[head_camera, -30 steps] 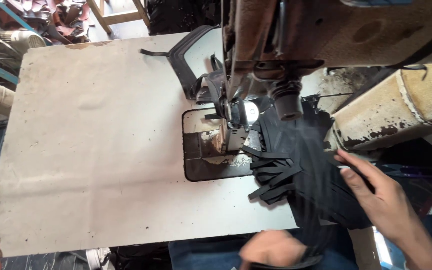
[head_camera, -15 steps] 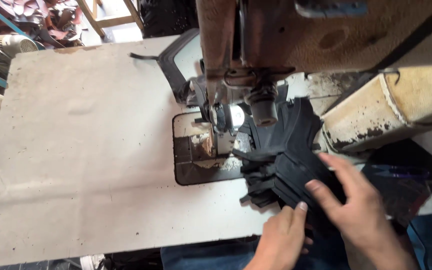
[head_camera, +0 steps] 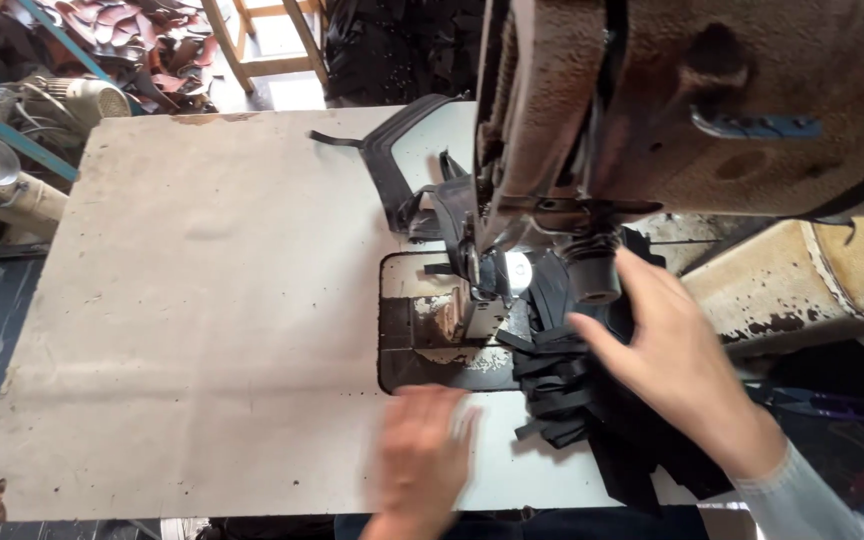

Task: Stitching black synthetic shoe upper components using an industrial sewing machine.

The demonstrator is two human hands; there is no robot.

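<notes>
**Both hands now up at the sewing machine's plate**

Where half a second ago the left hand (head_camera: 420, 455) had only just come in at the near edge of the counter (head_camera: 202, 330), it now lies flat and open just short of the dark metal plate (head_camera: 407, 365), its fingers spread and blurred with motion, holding nothing. The right hand (head_camera: 677, 365) has gone forward from the near end of the black strap bundle (head_camera: 592, 400) to its far end; it rests open on the bundle, fingers loosely apart and reaching toward the presser foot (head_camera: 477, 310), gripping nothing that can be seen. Judging by this, the hands are settling the work at the needle rather than fetching it.

The bundle lies under the right hand and just to the right of the left hand, its loose strap ends fanning toward the plate. Its long axis runs slantwise, from the near right corner of the counter up toward the presser foot, the leading end pointing at the foot.

Beyond both hands the rusty sewing machine head (head_camera: 652, 110) overhangs the plate. A curved black piece (head_camera: 392, 165) lies farther off behind it on the counter.
</notes>
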